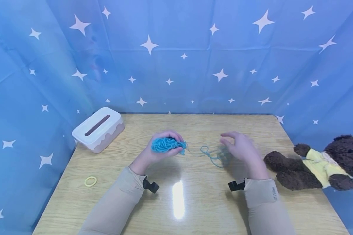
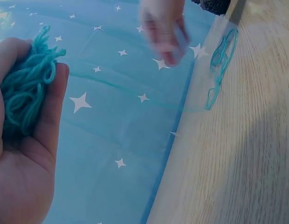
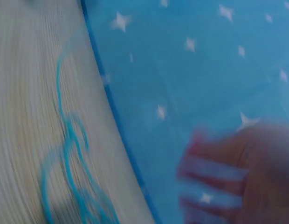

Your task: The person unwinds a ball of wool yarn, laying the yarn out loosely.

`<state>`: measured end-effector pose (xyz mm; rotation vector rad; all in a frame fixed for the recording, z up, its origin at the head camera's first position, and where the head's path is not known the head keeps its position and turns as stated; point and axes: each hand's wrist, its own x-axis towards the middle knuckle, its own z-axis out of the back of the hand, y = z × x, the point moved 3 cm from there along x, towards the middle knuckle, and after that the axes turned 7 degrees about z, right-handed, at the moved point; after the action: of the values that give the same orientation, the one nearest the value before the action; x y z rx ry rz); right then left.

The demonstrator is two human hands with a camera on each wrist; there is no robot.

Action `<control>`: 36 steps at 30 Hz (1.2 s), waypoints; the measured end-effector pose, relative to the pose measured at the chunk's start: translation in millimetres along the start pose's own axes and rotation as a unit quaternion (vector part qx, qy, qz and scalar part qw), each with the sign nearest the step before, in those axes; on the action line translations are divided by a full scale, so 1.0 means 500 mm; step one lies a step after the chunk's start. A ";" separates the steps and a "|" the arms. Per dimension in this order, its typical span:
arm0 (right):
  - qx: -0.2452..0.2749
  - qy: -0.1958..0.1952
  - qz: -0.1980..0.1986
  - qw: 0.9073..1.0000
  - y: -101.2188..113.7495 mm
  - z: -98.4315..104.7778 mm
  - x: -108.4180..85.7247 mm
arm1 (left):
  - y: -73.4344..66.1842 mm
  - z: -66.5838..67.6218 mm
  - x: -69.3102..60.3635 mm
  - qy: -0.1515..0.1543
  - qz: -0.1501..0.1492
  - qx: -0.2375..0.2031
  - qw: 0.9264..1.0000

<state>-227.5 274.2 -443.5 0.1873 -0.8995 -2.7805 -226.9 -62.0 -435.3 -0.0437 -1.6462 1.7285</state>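
My left hand [image 1: 147,156] holds a bundle of turquoise yarn [image 1: 166,145], fingers and thumb curled round it. In the left wrist view, the bundle's looped ends [image 2: 39,60] stick out past the fingertips. A thin strand runs from it toward loose turquoise yarn [image 1: 213,157] on the tabletop, tangled in loops in the right wrist view. Above and to the right of those loops is my right hand [image 1: 244,149]. Its thumb and fingers are apart with nothing seen between them; both wrist views show it blurred.
On the wooden table [image 1: 194,127], a white and pinkish tissue box [image 1: 101,130] stands at the back left. A yellow ring [image 1: 90,181] lies at the left. At the right edge lies a dark brown teddy bear [image 1: 294,169] in a yellow top. A blue starred curtain [image 1: 176,88] hangs behind.
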 end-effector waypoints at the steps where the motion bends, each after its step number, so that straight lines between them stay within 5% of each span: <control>1: 0.034 -0.010 0.033 0.999 0.023 -0.012 0.004 | 0.000 0.000 0.000 0.002 -0.002 -0.001 1.000; 5: 0.171 -0.005 0.153 0.973 0.114 -0.073 0.013 | -0.001 0.000 -0.002 0.009 -0.010 -0.007 1.000; 8: 0.218 0.012 0.188 0.958 0.164 -0.110 0.010 | -0.003 0.001 -0.003 0.012 -0.009 -0.014 1.000; 17: 0.210 -0.067 0.137 0.966 0.184 -0.136 0.001 | -0.007 0.000 -0.002 0.021 0.010 -0.018 1.000; 28: 0.198 -0.136 0.135 0.961 0.154 -0.068 -0.011 | -0.004 0.001 -0.001 -0.001 0.009 -0.003 1.000; 36: 0.232 -0.203 0.154 0.939 0.117 -0.009 -0.021 | -0.005 0.004 -0.001 -0.015 -0.003 0.002 1.000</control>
<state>-206.8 228.0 -411.9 -0.4382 -1.5280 -2.3079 -226.0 -64.2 -433.0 -0.0128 -1.6632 1.7356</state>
